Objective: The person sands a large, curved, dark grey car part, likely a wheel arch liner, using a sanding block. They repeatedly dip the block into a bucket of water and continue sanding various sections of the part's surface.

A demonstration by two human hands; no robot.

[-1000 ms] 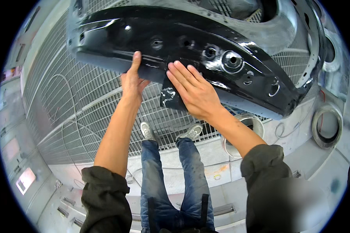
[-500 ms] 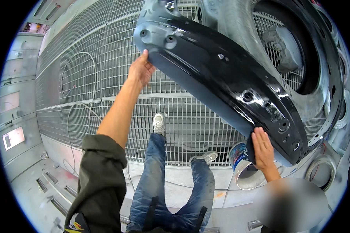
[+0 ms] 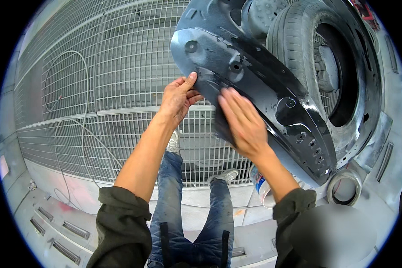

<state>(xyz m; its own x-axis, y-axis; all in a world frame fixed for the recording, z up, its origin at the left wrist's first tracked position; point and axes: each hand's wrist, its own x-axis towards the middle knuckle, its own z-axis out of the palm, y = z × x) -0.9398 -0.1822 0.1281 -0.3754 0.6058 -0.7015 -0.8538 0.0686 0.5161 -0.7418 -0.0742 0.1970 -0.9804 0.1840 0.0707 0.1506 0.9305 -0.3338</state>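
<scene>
A glossy black car fender point(image 3: 268, 60) with a blue-grey end slants across the upper right of the head view. My left hand point(image 3: 178, 99) grips its near edge close to the blue-grey end, thumb on top and fingers curled beneath. Beside it, my right hand point(image 3: 245, 125) lies across the same edge, fingers together and extended, slightly smeared by motion. Under those fingers a dark sheet, which looks like sandpaper point(image 3: 222, 125), is pressed against the fender; most of it is hidden by the hand.
A dusty tyre point(image 3: 283, 38) lies beyond the fender, over the metal floor grating point(image 3: 134, 71). A paint-smeared bucket point(image 3: 264, 190) stands near my right forearm. Farther right sits a round grey ring point(image 3: 344, 190). A thin hose point(image 3: 87, 80) loops over the grating at left.
My right hand has slid with the sandpaper from the fender's lower right end up along the edge, close to my left hand. My left hand still grips the fender. The view has shifted.
</scene>
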